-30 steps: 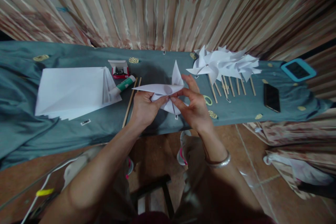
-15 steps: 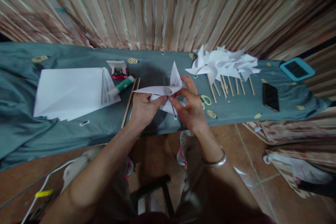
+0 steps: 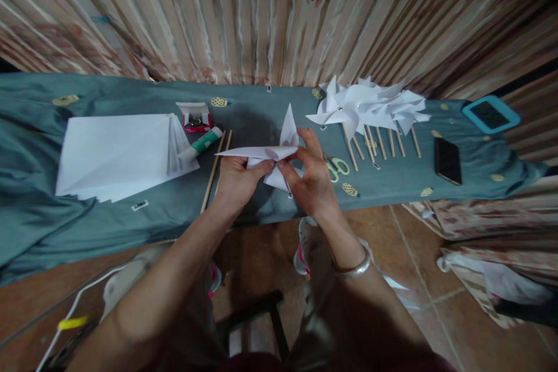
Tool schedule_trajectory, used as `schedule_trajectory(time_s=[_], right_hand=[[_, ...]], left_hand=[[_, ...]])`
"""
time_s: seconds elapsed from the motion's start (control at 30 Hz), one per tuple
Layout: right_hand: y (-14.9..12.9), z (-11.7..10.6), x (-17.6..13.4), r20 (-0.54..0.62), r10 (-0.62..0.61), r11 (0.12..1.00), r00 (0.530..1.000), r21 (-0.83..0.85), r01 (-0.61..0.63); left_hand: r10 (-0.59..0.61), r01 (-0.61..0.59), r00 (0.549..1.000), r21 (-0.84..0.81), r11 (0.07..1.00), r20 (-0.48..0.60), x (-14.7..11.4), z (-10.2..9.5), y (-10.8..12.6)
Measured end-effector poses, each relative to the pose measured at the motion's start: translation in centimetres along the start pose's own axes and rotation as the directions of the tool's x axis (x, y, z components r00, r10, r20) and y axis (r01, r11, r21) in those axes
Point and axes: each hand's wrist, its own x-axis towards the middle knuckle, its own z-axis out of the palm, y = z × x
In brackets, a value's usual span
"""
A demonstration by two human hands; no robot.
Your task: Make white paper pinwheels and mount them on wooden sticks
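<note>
Centrally in the head view, a folded paper pinwheel is held between two hands over the tabletop, towards its near edge. The pinwheel's longest fold runs left to right across the fingertips, while one point rises towards the far edge. Neither hand is clearly nearer: the left hand grips the paper from the left, thumb at the middle; the right hand pinches from the right, thumb meeting it there. What the pinch encloses is too small to tell. Both forearms slant inward from beyond the near edge.
</note>
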Motion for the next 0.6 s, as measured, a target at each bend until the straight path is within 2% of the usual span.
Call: schedule_trajectory(time_s=[0.6], right_hand=[[0.6,0.57,-0.15,-0.029,0.002,0.998,1.0,-0.061,-0.004]], left_hand=[[-0.037,0.037,0.999,-0.115,0.993,0.004,0.03,0.35,-0.57]])
